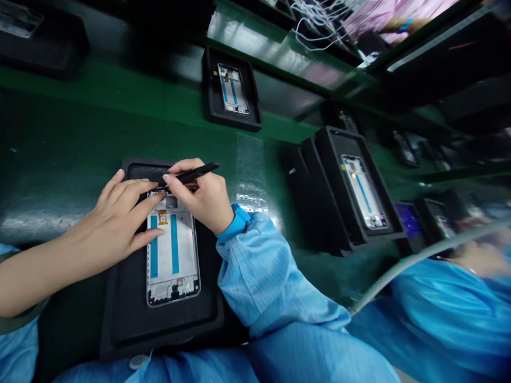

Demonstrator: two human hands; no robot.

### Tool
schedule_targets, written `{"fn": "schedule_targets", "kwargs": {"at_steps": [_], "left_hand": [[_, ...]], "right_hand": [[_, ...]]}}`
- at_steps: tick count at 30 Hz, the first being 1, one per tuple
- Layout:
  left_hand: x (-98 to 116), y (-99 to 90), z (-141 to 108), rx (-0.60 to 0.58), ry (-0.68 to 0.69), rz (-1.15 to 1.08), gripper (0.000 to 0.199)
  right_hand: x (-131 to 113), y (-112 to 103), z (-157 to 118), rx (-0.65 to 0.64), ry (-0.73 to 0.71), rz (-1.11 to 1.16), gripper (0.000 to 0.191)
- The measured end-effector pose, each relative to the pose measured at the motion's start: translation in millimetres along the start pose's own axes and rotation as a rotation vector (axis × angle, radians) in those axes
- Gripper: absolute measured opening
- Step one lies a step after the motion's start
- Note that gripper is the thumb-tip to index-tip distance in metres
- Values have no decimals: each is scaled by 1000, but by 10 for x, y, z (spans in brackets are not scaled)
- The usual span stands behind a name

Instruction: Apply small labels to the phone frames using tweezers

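Note:
A phone frame (164,255) with two blue adhesive strips and a small orange flex cable (163,217) lies in a black foam tray (131,319) in front of me. My left hand (120,213) rests over its upper left side, fingers stretched out. Its fingertips touch the top edge and its thumb lies over the silver surface. My right hand (205,197), wearing a blue wristband (233,223), pinches black tweezers (195,173) at the frame's top edge. Fingers hide the tweezers' tips and part of that edge.
Another black tray (255,119) with a phone frame (233,88) sits farther back on the green mat (80,133). Stacked trays (329,191) stand to the right, the top one holding a frame (365,191). A co-worker's blue sleeve (439,303) and a grey cable (415,255) are at far right.

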State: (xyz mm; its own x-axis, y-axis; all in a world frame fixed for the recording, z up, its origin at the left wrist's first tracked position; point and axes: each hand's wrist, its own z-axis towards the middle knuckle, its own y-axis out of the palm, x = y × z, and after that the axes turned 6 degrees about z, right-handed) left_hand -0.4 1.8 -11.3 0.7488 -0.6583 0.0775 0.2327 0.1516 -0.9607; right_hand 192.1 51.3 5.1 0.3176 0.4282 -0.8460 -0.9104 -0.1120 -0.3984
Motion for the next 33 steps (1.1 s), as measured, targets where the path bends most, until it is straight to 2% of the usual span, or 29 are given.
{"fn": "schedule_targets", "kwargs": {"at_steps": [12, 23, 33], "left_hand": [[-14, 30, -5, 19, 12, 18, 56], [-6, 19, 3, 23, 22, 32, 56], [-17, 17, 9, 27, 23, 36, 57]], "right_hand": [[18, -2, 4, 4, 38, 79, 13], [18, -26, 22, -52, -17, 6, 11], [-110, -41, 79, -178, -77, -174, 11]]}}
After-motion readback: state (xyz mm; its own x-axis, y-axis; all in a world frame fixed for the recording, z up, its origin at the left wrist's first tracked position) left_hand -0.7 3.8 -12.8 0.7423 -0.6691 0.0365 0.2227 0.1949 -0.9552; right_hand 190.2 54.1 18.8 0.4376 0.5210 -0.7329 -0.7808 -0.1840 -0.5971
